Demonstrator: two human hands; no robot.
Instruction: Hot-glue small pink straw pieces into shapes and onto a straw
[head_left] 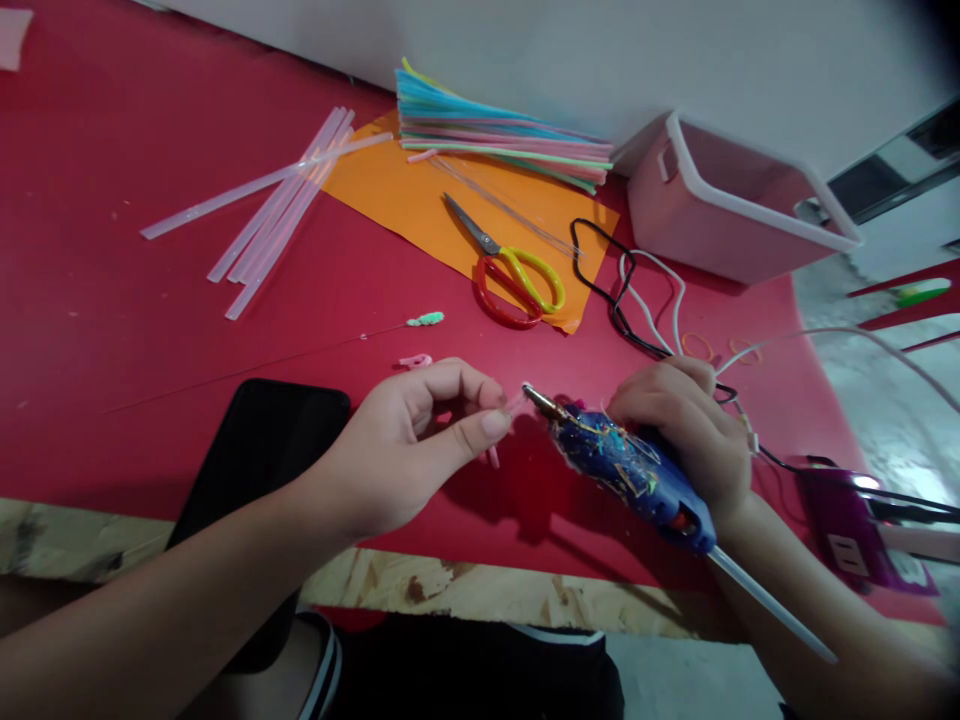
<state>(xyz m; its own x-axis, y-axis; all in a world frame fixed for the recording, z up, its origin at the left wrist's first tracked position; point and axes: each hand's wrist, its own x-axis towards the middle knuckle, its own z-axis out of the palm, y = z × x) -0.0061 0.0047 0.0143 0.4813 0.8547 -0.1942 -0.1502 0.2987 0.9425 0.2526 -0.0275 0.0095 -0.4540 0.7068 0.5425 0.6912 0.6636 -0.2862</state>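
Observation:
My right hand (686, 425) is wrapped round a blue glue gun (637, 470) with a clear glue stick (772, 605) coming out of its back end. The gun's metal tip points left and meets the end of a small pink piece (517, 403). That piece is pinched between thumb and forefinger of my left hand (427, 430). Just behind my left hand a curled pink piece (416, 361) lies on the red table (90, 300). Farther back is a thin wire with a green fuzzy tip (425, 320).
Scissors (487, 245) and a bundle of coloured pipe cleaners (502, 130) lie on orange paper (375, 195). Glue sticks (281, 215) are at back left, a pink bin (705, 215) at back right. A black phone (255, 450), cables (622, 300) and a purple power strip (847, 530) are nearby.

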